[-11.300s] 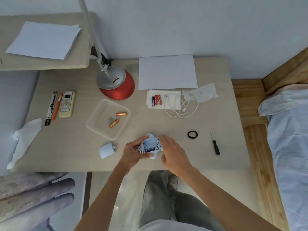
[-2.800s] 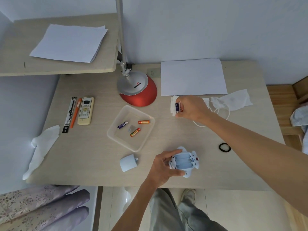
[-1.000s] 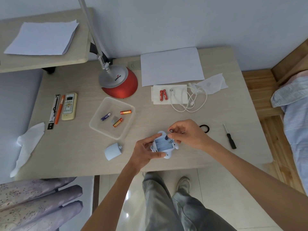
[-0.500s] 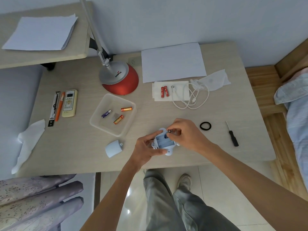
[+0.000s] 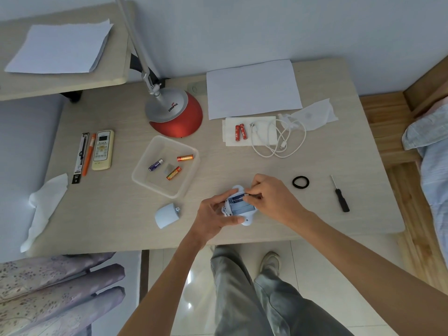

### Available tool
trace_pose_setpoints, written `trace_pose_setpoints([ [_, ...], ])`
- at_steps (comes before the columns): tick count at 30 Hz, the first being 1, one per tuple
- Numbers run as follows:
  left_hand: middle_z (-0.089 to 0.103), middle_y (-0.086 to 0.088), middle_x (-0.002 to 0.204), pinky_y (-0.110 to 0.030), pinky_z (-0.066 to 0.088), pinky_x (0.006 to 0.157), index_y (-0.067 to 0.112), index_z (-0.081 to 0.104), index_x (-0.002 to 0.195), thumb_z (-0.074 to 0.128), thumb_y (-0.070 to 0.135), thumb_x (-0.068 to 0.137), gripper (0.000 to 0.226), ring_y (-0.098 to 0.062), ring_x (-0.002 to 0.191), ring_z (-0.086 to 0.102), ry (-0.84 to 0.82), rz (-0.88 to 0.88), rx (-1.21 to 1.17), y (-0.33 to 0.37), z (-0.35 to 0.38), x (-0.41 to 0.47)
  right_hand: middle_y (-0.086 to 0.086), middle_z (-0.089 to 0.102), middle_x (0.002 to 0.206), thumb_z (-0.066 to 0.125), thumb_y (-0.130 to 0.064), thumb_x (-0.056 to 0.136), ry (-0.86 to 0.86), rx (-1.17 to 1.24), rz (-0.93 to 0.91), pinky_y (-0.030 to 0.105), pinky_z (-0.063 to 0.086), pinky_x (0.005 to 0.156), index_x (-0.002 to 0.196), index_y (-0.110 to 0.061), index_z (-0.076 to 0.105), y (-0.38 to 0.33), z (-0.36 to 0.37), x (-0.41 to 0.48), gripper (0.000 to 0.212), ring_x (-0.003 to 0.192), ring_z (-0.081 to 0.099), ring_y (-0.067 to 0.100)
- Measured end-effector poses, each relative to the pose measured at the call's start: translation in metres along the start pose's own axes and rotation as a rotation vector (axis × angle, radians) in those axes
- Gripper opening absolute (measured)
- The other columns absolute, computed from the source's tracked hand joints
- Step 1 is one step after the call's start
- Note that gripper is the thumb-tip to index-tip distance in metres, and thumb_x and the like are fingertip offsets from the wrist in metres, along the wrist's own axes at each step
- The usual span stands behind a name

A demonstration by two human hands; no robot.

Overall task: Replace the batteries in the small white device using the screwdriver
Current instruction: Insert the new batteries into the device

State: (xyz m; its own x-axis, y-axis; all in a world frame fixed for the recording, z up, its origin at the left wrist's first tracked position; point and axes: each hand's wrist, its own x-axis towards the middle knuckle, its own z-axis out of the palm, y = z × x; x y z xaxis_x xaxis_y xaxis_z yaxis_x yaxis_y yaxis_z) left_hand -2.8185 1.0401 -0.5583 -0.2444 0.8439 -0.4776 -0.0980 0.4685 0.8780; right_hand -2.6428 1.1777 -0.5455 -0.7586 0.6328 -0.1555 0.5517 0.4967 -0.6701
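Note:
The small white device [image 5: 240, 207] lies back-up near the table's front edge with its battery bay uncovered. My left hand [image 5: 213, 214] grips its left side. My right hand [image 5: 269, 197] pinches a blue battery [image 5: 236, 198] that sits in the bay's far slot. The device's white cover [image 5: 166, 215] lies to the left. Two red batteries [image 5: 241, 132] rest on a tissue farther back. A clear tray [image 5: 145, 175] holds three batteries [image 5: 173, 164]. The black screwdriver [image 5: 339, 197] lies to the right, untouched.
A black ring [image 5: 300, 182] lies between my right hand and the screwdriver. A red lamp base [image 5: 177, 115], white cable [image 5: 278, 138], paper sheet [image 5: 252, 88], remote [image 5: 103, 149], pens [image 5: 83, 156] and tissue [image 5: 43, 204] surround the work area. A bed [image 5: 434, 154] lies right.
My right hand has lowered the blue battery from above the device's edge into the bay's far slot. My left hand keeps its grip on the device.

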Motion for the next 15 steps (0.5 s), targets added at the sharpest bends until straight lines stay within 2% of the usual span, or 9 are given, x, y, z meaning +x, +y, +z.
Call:
trace_pose_setpoints([
  [3, 0.075, 0.006, 0.132, -0.018, 0.059, 0.092, 0.015, 0.069, 0.139, 0.094, -0.006, 0.071, 0.076, -0.006, 0.122, 0.069, 0.003, 0.004, -0.006, -0.001, 0.0003, 0.0001, 0.0, 0.058, 0.083, 0.08, -0.028, 0.093, 0.013, 0.038, 0.036, 0.043, 0.053, 0.069, 0.092, -0.017, 0.085, -0.0034, -0.0013, 0.0021, 0.012, 0.07, 0.057, 0.018],
  [5, 0.077, 0.011, 0.127, -0.017, 0.059, 0.091, 0.018, 0.069, 0.137, 0.093, -0.008, 0.072, 0.074, -0.004, 0.12, 0.07, -0.003, -0.001, -0.011, -0.0001, 0.0005, -0.0001, 0.002, 0.062, 0.081, 0.084, -0.028, 0.088, 0.039, 0.106, 0.101, 0.043, 0.054, 0.07, 0.09, -0.02, 0.086, -0.0051, -0.002, 0.003, 0.009, 0.072, 0.061, 0.018],
  [8, 0.077, 0.014, 0.126, -0.017, 0.059, 0.09, 0.019, 0.069, 0.135, 0.093, -0.008, 0.072, 0.073, -0.004, 0.118, 0.071, -0.014, 0.001, -0.002, 0.0002, 0.0003, 0.0003, -0.003, 0.069, 0.075, 0.092, -0.025, 0.076, 0.088, 0.244, 0.241, 0.035, 0.055, 0.065, 0.084, -0.021, 0.087, -0.0062, -0.0015, 0.0037, 0.01, 0.068, 0.065, 0.013],
  [11, 0.077, 0.005, 0.128, -0.019, 0.059, 0.091, 0.017, 0.07, 0.137, 0.094, -0.007, 0.071, 0.074, -0.009, 0.12, 0.07, -0.004, 0.01, -0.003, -0.003, 0.0001, 0.0009, -0.004, 0.073, 0.068, 0.097, -0.019, 0.069, 0.104, 0.36, 0.36, 0.024, 0.05, 0.056, 0.081, -0.017, 0.086, -0.0068, 0.0007, 0.0055, 0.016, 0.058, 0.063, 0.004],
  [15, 0.074, -0.001, 0.133, -0.021, 0.059, 0.093, 0.017, 0.07, 0.138, 0.096, -0.004, 0.07, 0.075, -0.013, 0.123, 0.069, -0.002, 0.025, 0.0, -0.0049, -0.0009, 0.0023, 0.001, 0.074, 0.068, 0.098, -0.018, 0.068, 0.118, 0.391, 0.411, 0.023, 0.047, 0.055, 0.08, -0.012, 0.084, -0.0105, 0.0038, 0.0087, 0.02, 0.057, 0.063, 0.008],
])
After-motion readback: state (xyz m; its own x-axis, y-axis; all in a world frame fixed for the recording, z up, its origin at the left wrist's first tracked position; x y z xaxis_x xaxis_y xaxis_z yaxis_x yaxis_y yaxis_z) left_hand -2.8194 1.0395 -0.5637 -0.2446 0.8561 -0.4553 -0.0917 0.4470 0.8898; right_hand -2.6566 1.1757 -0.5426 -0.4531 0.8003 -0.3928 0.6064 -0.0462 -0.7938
